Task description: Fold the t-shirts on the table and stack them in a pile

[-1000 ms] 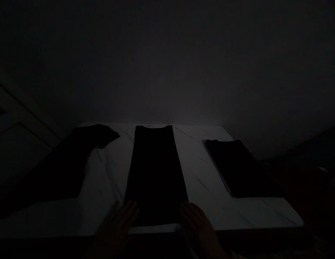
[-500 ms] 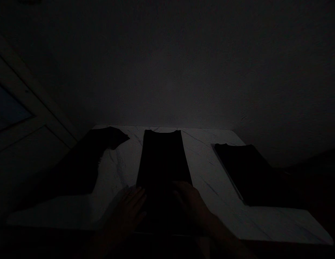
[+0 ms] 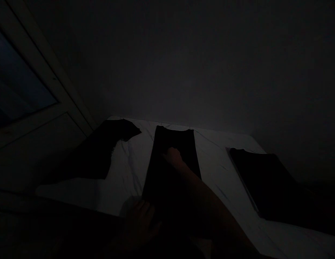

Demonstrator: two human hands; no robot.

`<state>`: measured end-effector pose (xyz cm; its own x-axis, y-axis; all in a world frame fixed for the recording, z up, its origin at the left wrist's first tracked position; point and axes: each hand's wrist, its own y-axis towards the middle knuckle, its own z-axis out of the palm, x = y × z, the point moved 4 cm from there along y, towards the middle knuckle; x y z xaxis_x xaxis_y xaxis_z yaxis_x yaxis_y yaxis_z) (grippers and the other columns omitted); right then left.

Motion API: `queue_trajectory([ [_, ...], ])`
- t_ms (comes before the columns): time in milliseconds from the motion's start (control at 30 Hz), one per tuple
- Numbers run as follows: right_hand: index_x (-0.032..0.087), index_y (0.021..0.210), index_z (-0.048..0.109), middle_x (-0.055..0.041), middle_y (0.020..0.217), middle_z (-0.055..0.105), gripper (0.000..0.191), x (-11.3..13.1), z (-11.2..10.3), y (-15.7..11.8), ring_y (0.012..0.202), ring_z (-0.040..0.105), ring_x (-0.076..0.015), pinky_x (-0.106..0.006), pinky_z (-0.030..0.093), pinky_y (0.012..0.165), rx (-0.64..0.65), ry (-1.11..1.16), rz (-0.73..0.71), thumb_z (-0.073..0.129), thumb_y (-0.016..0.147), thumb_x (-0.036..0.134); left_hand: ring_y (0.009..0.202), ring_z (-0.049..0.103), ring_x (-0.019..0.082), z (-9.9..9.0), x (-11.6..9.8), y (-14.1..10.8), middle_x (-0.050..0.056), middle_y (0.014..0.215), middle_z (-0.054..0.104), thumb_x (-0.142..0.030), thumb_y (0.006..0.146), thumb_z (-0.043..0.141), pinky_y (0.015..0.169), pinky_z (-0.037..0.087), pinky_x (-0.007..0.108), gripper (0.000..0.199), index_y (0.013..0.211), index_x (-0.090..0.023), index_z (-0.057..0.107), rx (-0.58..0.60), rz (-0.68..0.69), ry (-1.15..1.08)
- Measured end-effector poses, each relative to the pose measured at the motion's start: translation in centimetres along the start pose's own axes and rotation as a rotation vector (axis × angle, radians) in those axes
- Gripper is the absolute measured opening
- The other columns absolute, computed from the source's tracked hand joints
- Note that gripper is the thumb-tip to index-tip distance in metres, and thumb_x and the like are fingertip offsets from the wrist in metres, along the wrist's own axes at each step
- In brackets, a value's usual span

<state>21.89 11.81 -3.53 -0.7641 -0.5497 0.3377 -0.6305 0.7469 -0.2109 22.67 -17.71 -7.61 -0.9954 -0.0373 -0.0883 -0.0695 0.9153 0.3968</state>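
A black garment lies lengthwise on the white marbled table, its curved neckline at the far end. Over its upper part is my right hand, fingers curled; the dark hides whether it pinches any cloth. My left hand rests at the garment's near left edge with its fingers apart, very dim.
Another black garment hangs over the table's left side. A folded black stack lies at the right. Behind the table rises a grey wall, with a framed door at the left.
My right hand has moved up the garment toward the neckline and curled. My left hand has shifted a little nearer the front edge. The view has turned slightly.
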Motion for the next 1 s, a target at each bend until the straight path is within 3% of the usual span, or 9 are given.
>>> queue_trajectory([
  [100,0.012,0.103,0.076,-0.0160,0.104,0.077,0.028,0.0,0.2,0.4,0.097,0.074,-0.0257,-0.028,0.055,0.077,0.007,0.008,0.006,0.064,0.093,0.036,0.079,0.064,0.023,-0.3,-0.4,0.3,0.005,0.080,0.068,-0.031,0.090,0.053,0.080,0.051,0.041,0.012,0.088,-0.023,0.062,0.016,0.007,-0.011],
  [200,0.014,0.104,0.076,-0.0145,0.104,0.077,0.029,0.1,0.2,0.5,0.099,0.073,-0.0240,-0.027,0.054,0.080,-0.008,0.016,0.003,0.058,0.096,0.035,0.078,0.061,0.022,-0.3,-0.6,0.1,0.005,0.079,0.067,-0.023,0.089,0.050,0.082,0.049,0.041,0.011,0.086,-0.023,0.061,0.010,0.032,0.010],
  [400,0.013,0.102,0.076,-0.0162,0.102,0.076,0.026,0.0,0.1,0.2,0.097,0.073,-0.0248,-0.029,0.054,0.080,-0.020,-0.004,0.030,0.059,0.095,0.031,0.076,0.062,0.020,0.3,-1.1,-0.8,0.005,0.078,0.068,-0.021,0.090,0.047,0.078,0.050,0.038,0.016,0.085,-0.022,0.062,-0.086,0.068,0.032],
  [533,0.013,0.111,0.071,-0.0175,0.107,0.074,0.031,0.4,-0.7,-0.9,0.101,0.072,-0.0281,-0.034,0.055,0.082,-0.070,-0.027,0.025,0.057,0.097,0.037,0.081,0.065,0.021,-0.2,-0.9,-0.1,0.004,0.081,0.070,-0.029,0.097,0.047,0.080,0.053,0.038,0.020,0.088,-0.023,0.064,-0.010,0.068,-0.020],
  [600,0.015,0.121,0.066,-0.0173,0.112,0.073,0.034,0.8,-0.7,-1.9,0.105,0.070,-0.0285,-0.037,0.054,0.087,-0.139,-0.064,-0.056,0.055,0.099,0.038,0.092,0.067,0.022,-0.7,-0.2,0.9,0.007,0.095,0.072,-0.033,0.099,0.044,0.085,0.054,0.039,0.024,0.098,-0.023,0.066,0.020,0.054,-0.021],
  [667,0.017,0.132,0.059,-0.0171,0.127,0.067,0.038,1.5,0.1,-3.2,0.120,0.063,-0.0281,-0.040,0.050,0.098,-0.204,-0.117,-0.270,0.053,0.100,0.037,0.113,0.063,0.025,-1.1,0.8,1.9,0.011,0.121,0.069,-0.033,0.101,0.043,0.094,0.052,0.041,0.032,0.120,-0.020,0.064,0.024,0.056,0.030],
  [767,0.018,0.149,0.044,-0.0155,0.155,0.046,0.055,2.0,2.6,-5.3,0.147,0.034,-0.0299,-0.051,0.031,0.118,-0.190,-0.186,-0.611,0.052,0.101,0.042,0.139,0.046,0.030,-0.6,2.1,2.7,0.014,0.152,0.050,-0.039,0.101,0.043,0.109,0.041,0.048,0.054,0.150,-0.016,0.042,0.071,0.135,0.094],
  [867,0.016,0.156,0.033,-0.0140,0.163,0.030,0.066,1.4,3.9,-6.9,0.153,0.018,-0.0335,-0.061,0.019,0.121,-0.161,-0.192,-0.650,0.047,0.102,0.050,0.144,0.040,0.030,0.4,2.8,2.7,0.012,0.158,0.043,-0.046,0.102,0.041,0.115,0.033,0.051,0.064,0.158,-0.019,0.028,0.153,0.205,0.097],
  [1000,0.014,0.156,0.032,-0.0152,0.163,0.031,0.066,-1.0,2.3,-10.7,0.152,0.022,-0.0325,-0.056,0.025,0.121,-0.279,-0.109,-0.581,0.050,0.101,0.044,0.146,0.039,0.029,1.0,3.7,4.0,0.010,0.160,0.041,-0.049,0.103,0.037,0.119,0.026,0.053,0.064,0.159,-0.022,0.024,0.175,0.213,0.074],
])
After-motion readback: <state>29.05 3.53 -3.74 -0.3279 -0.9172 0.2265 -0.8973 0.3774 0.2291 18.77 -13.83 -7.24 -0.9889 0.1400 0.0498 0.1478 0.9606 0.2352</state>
